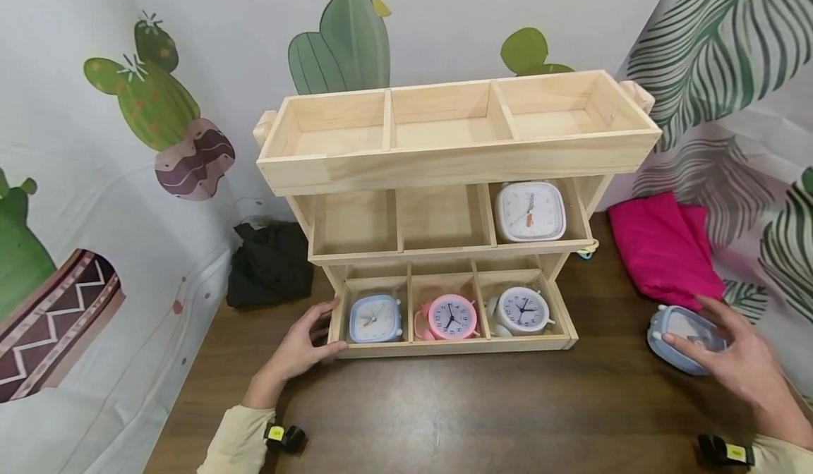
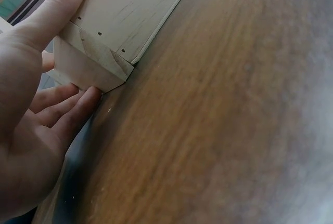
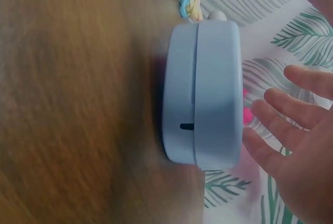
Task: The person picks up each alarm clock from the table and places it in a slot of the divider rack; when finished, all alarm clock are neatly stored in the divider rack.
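My left hand (image 1: 303, 343) holds the front left corner of a three-tier wooden organizer (image 1: 460, 167); in the left wrist view the thumb lies on its front board (image 2: 130, 16) and the fingertips touch its side. At the far right, my right hand (image 1: 739, 354) hovers over a blue alarm clock (image 1: 676, 354) on the table. Its fingers are spread, apart from the clock (image 3: 205, 96) in the right wrist view. The bottom tier holds a blue square clock (image 1: 375, 319), a pink clock (image 1: 452, 317) and a white round clock (image 1: 523, 310). A white square clock (image 1: 531, 211) sits in the middle tier's right compartment.
A bright pink cloth (image 1: 663, 248) lies behind the blue clock at right. Black cloth (image 1: 269, 264) is bunched left of the organizer. Colored bands (image 1: 589, 250) hang near the middle tier's right end. Patterned fabric (image 1: 209, 8) backs the brown table (image 1: 438, 410).
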The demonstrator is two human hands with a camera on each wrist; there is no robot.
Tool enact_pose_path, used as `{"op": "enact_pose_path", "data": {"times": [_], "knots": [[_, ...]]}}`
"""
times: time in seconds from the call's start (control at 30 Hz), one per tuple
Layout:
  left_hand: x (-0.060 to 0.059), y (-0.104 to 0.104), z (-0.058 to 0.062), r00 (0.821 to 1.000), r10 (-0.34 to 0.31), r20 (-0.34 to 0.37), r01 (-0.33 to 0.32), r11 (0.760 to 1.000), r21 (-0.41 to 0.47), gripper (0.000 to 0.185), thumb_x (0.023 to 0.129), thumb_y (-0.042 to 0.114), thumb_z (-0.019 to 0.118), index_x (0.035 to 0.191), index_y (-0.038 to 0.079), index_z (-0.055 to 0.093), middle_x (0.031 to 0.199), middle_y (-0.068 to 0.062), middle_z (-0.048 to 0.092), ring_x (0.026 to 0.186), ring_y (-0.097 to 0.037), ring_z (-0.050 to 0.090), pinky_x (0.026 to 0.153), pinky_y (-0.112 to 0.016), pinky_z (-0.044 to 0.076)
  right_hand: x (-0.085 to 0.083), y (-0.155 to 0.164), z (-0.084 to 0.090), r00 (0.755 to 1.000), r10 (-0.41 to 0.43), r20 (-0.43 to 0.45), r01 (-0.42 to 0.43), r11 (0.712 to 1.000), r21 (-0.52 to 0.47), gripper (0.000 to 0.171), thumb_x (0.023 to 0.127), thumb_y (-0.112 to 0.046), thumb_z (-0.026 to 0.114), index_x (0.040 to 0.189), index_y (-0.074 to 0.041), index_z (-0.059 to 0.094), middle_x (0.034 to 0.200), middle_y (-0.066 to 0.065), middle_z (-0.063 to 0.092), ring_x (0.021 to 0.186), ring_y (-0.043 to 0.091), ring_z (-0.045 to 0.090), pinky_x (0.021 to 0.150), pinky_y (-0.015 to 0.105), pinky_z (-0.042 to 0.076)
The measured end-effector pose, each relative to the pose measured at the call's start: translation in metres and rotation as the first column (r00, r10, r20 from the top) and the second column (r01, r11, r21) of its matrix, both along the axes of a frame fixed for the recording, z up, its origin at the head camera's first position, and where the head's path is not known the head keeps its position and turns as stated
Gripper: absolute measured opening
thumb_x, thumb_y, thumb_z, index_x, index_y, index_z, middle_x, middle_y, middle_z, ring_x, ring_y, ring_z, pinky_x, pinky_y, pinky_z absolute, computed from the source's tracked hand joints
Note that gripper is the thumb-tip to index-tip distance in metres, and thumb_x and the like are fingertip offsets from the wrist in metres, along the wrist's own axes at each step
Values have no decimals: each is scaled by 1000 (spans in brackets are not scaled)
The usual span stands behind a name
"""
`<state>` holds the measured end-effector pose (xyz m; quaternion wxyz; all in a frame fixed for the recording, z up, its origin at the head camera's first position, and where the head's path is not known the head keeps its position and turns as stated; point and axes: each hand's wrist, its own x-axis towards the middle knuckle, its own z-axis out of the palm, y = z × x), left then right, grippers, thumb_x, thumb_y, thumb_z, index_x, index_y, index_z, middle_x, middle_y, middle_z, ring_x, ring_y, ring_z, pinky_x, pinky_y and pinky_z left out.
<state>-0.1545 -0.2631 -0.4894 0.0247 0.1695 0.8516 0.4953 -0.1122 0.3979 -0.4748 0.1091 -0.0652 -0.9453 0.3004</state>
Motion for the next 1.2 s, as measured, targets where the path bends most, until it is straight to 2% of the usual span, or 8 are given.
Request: {"op": "enact_pose_path", "data": {"times": [0.13, 0.37, 0.5, 0.6, 0.67, 0.73, 0.83, 1.2], "knots": [[2, -2, 0, 1000, 0, 6, 0, 1000, -3, 79, 77, 12, 84, 142, -4, 41, 142, -24, 43, 127, -42, 47, 95, -55, 51, 2, 2, -6, 1000, 13, 2, -13, 1000, 4, 85, 82, -34, 78, 148, 0, 35, 141, 35, 40, 122, 54, 38, 107, 22, 30], [4, -2, 0, 1000, 1, 9, -1, 1000, 4, 80, 77, 11, 83, 143, -4, 40, 143, -24, 43, 127, -43, 47, 95, -56, 50, 1, 7, -13, 1000, 16, -14, -16, 1000, -6, 87, 82, -32, 79, 148, 3, 33, 143, 36, 37, 131, 51, 31, 113, 13, 17], [3, 0, 1, 1000, 1, 11, -1, 1000, 8, 80, 78, 12, 83, 143, -4, 40, 143, -24, 43, 128, -42, 47, 95, -56, 50, -1, 10, -13, 1000, 6, 5, -7, 1000, 9, 88, 83, -33, 78, 147, 5, 32, 144, 37, 35, 134, 55, 28, 121, 45, 13], [1, -1, -4, 1000, -2, 2, 2, 1000, 4, 80, 78, 13, 83, 143, -2, 40, 144, -23, 42, 128, -42, 47, 95, -55, 51, -2, 13, -15, 1000, 16, -7, -16, 1000, 10, 86, 82, -32, 79, 146, 6, 34, 142, 38, 37, 136, 51, 28, 120, 28, 10], [-2, -5, -13, 1000, 2, -6, -2, 1000, -2, 80, 78, 15, 83, 144, 2, 40, 144, -20, 43, 128, -40, 47, 95, -53, 52, -3, 14, -16, 1000, 22, -1, -22, 1000, 12, 87, 82, -32, 79, 145, 7, 35, 141, 39, 37, 136, 53, 27, 122, 36, 12], [-5, -9, -23, 1000, 10, -13, -10, 1000, -6, 80, 78, 18, 84, 144, 6, 41, 144, -17, 43, 128, -38, 47, 95, -50, 52, -5, 15, -17, 1000, 26, 5, -26, 1000, 17, 86, 81, -33, 79, 144, 7, 35, 139, 40, 37, 136, 54, 26, 121, 45, 18], [-7, -13, -34, 1000, 22, -14, -22, 1000, -6, 81, 77, 21, 85, 144, 10, 42, 144, -14, 44, 128, -35, 48, 95, -47, 53, -7, 17, -15, 998, 9, 64, -11, 999, 30, 93, 81, -37, 78, 147, 7, 29, 142, 43, 30, 130, 62, 24, 102, 74, 23], [-10, -12, -32, 1000, 25, -16, -25, 1000, -14, 82, 76, 23, 86, 144, 11, 43, 144, -13, 45, 128, -35, 48, 95, -48, 53, -12, 24, -19, 990, 24, 142, -31, 998, 50, 105, 80, -42, 78, 151, 5, 18, 139, 48, 27, 119, 67, 29, 89, 74, 28]]}}
